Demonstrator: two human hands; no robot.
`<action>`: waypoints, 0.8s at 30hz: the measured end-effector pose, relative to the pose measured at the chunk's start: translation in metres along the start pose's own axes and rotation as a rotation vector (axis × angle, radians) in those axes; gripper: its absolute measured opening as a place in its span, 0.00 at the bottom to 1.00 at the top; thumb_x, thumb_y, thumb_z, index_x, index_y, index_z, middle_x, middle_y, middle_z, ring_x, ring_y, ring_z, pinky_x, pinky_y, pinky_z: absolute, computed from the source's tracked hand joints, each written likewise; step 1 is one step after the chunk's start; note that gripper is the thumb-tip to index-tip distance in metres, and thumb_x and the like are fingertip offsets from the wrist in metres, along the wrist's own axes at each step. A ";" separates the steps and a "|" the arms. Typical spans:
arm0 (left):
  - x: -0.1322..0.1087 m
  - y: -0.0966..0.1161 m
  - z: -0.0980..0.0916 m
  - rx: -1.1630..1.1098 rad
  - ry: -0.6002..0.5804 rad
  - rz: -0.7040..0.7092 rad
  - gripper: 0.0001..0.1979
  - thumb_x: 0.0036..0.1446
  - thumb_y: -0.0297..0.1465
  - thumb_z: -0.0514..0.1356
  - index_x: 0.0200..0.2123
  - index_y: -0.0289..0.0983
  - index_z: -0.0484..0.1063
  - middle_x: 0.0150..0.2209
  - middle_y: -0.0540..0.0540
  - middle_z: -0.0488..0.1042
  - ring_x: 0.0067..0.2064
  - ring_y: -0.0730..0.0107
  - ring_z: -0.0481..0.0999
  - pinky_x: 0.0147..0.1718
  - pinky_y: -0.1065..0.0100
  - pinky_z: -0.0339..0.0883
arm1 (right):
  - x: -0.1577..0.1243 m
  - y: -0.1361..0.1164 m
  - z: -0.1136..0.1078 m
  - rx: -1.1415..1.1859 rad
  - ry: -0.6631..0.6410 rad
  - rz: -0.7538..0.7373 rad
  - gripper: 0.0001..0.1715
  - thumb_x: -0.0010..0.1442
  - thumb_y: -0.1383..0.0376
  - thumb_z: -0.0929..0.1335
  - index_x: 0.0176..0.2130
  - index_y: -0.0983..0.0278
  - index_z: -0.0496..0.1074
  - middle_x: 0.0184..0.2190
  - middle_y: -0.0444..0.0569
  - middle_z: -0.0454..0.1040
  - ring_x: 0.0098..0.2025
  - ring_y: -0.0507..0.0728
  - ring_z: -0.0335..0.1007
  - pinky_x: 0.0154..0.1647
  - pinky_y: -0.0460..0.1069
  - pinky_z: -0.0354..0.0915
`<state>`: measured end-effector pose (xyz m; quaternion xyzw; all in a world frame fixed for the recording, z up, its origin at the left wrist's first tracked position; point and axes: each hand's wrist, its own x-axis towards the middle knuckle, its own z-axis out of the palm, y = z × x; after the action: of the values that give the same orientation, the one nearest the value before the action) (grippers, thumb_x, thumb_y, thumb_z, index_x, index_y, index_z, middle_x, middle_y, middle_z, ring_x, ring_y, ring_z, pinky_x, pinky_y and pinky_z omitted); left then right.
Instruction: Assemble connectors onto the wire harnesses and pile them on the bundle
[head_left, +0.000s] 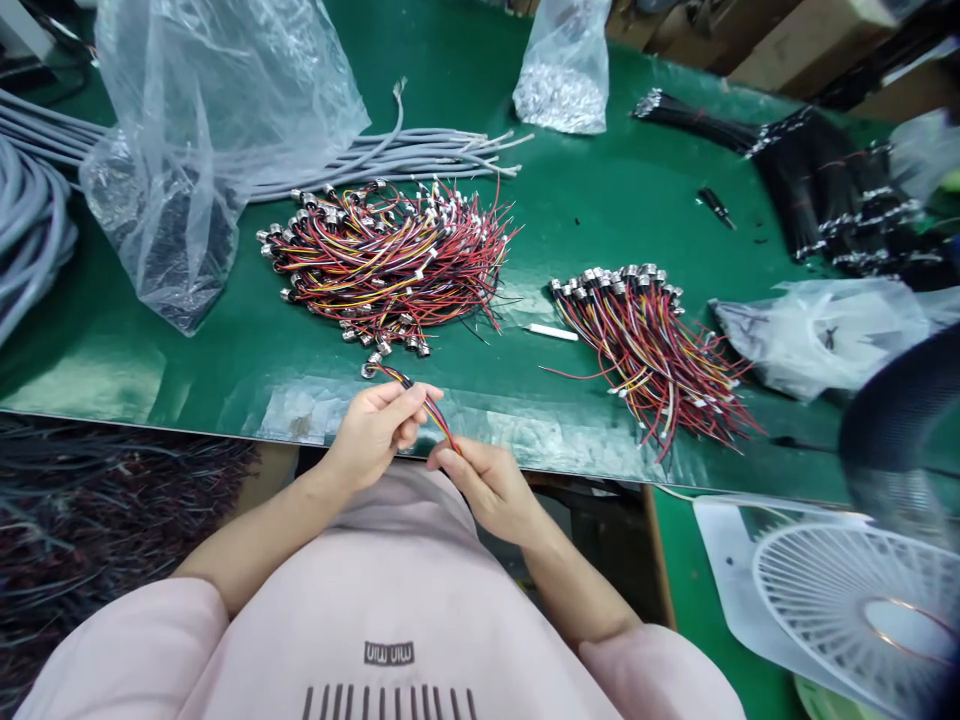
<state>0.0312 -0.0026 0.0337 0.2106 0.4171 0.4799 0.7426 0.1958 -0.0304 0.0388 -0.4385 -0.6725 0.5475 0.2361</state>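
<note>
A wire harness [435, 414] with red, yellow and dark wires and a round metal connector [370, 369] stretches between my two hands at the table's front edge. My left hand [384, 418] pinches it a little below the connector, around a black sleeved part. Lower down, my right hand [487, 483] has its thumb and fingers closed on the wires; their far ends are hidden in it. Just beyond the hands lies a large pile of similar harnesses [397, 255]. A smaller bundle of harnesses [652, 350] rests to the right, connectors pointing away from me.
A white pen-like stick [553, 332] lies between the piles. Grey cables [420, 150] and a plastic bag [187, 200] occupy the left. Black wires [814, 180], a dark small tool [716, 207] and a white bag [832, 335] are on the right. A white fan [847, 590] stands at lower right.
</note>
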 end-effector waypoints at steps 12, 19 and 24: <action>0.002 0.011 -0.006 -0.234 -0.021 -0.075 0.14 0.41 0.34 0.74 0.29 0.32 0.76 0.18 0.54 0.67 0.18 0.85 0.62 0.16 0.82 0.54 | -0.031 -0.004 -0.052 -0.470 -0.053 0.009 0.22 0.70 0.57 0.57 0.37 0.64 0.73 0.25 0.46 0.74 0.25 0.51 0.68 0.28 0.45 0.63; 0.005 0.007 -0.008 -0.212 -0.084 -0.080 0.15 0.44 0.38 0.72 0.30 0.33 0.76 0.20 0.52 0.69 0.20 0.82 0.64 0.17 0.79 0.56 | -0.035 0.003 -0.091 -0.517 0.055 -0.120 0.15 0.68 0.61 0.62 0.45 0.62 0.76 0.37 0.50 0.81 0.34 0.54 0.78 0.34 0.46 0.70; 0.009 0.000 -0.008 -0.020 -0.101 -0.057 0.15 0.44 0.38 0.72 0.31 0.34 0.77 0.22 0.52 0.70 0.21 0.80 0.66 0.19 0.76 0.59 | -0.029 0.009 -0.104 -0.993 0.310 -0.101 0.16 0.65 0.64 0.62 0.47 0.65 0.75 0.44 0.59 0.78 0.47 0.65 0.74 0.50 0.61 0.67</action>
<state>0.0263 0.0049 0.0255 0.2152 0.3799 0.4515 0.7782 0.2964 -0.0002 0.0645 -0.5404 -0.8287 0.0793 0.1225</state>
